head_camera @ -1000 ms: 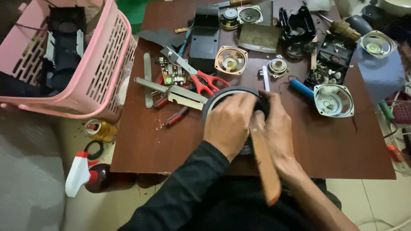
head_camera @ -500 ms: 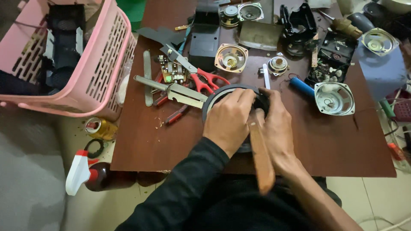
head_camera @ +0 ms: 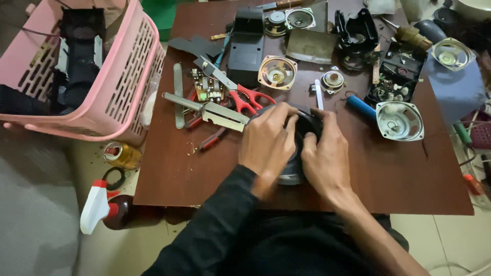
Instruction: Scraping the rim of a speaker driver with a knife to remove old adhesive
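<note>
Both hands clasp a round black speaker (head_camera: 300, 148) near the counter's (head_camera: 169, 174) front edge, and they hide most of it. The left hand (head_camera: 266, 143) curls its fingers over the rim at 10 o'clock; the right hand (head_camera: 327, 158) wraps the side at 3 o'clock. Red-handled scissors (head_camera: 240, 94) lie just beyond at 11 o'clock. A blurred patch at the left wrist is unreadable.

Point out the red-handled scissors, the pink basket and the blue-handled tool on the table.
red-handled scissors (head_camera: 249, 98): head view, on a red handle loop.
pink basket (head_camera: 123, 87): head view, on its slotted side wall.
blue-handled tool (head_camera: 361, 107): head view, on the middle of the blue handle.
</note>
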